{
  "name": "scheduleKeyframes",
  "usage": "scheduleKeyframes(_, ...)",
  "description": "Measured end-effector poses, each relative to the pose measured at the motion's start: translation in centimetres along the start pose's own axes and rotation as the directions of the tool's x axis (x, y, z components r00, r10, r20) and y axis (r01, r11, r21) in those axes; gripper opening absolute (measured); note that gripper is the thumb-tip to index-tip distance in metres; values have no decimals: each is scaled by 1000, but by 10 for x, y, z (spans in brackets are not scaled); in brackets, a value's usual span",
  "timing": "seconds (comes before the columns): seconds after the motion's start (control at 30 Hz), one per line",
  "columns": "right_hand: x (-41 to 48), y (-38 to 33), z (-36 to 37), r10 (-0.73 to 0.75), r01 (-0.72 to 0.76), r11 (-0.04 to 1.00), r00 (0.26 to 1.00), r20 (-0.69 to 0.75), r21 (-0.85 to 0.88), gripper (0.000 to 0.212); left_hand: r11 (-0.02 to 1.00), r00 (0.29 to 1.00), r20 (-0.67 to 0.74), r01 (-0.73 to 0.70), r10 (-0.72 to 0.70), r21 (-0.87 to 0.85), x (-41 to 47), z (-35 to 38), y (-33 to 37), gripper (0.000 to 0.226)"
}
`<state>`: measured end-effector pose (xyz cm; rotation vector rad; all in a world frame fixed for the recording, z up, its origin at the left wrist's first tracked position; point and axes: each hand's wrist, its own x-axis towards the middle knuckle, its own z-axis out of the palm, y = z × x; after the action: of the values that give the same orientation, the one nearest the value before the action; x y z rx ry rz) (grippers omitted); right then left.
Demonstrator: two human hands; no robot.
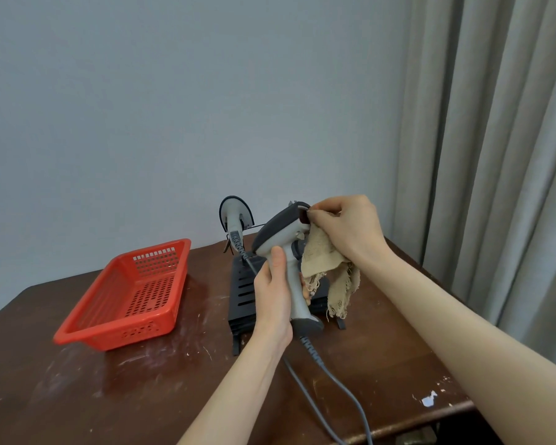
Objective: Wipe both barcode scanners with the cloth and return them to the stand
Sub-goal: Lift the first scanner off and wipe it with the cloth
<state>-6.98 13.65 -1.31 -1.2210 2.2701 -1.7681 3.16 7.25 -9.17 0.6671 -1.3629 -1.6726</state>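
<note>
Left hand [272, 293] wrapped round the scanner [278, 232] handle, holding it up over the stand [243, 290]. Right hand [347, 226] pinches the cloth [321, 258] against the front window, the rest hangs loose. Second scanner [235, 216] sits upright at the stand's far end. My read: rigid plastic shell, light, and the handle is the right grip; it's smooth, so keep fingers closed while rubbing. Window is probably the delicate bit, so light pressure. Cloth is limp and frayed, bunch it. Cable [334, 380] trails off the table [77, 396] edge and may tug on re-seating. Basket [126, 293] to the left, apart.
</note>
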Motion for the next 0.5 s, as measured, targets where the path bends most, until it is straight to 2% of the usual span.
scheduleKeyframes(0.17,-2,0,-4,47,-52,997,994,94,48,14,1000,1000,-5,-27,27,8,-3,0,2,62)
scheduleKeyframes(0.3,4,0,-7,60,-66,997,987,148,34,13,1000,999,27,-26,26,1,-3,0,2,37)
scheduleKeyframes(0.5,14,0,-12,89,-63,991,970,226,-121,15,1000,1000,12,-27,26,6,-6,1,3,49)
